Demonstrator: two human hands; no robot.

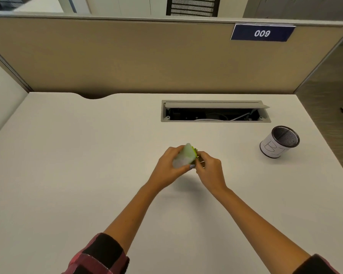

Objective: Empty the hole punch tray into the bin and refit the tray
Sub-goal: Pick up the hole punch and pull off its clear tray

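Note:
A small green hole punch with a pale translucent tray (185, 156) on its underside is held above the middle of the white desk (77, 165). My left hand (171, 167) wraps around the tray side. My right hand (209, 168) pinches the punch body from the right, hiding most of it. The punch is tilted with the tray facing up and left. Whether the tray is seated or pulled loose is hidden by my fingers. The bin (279, 142), a black mesh cup wrapped in white paper with handwritten letters, stands upright at the right of the desk, apart from both hands.
An open cable hatch (216, 111) with wires inside is set into the desk behind my hands. A beige partition (127, 56) with a blue "009" sign (262, 33) closes off the back. The desk's right edge runs just past the bin.

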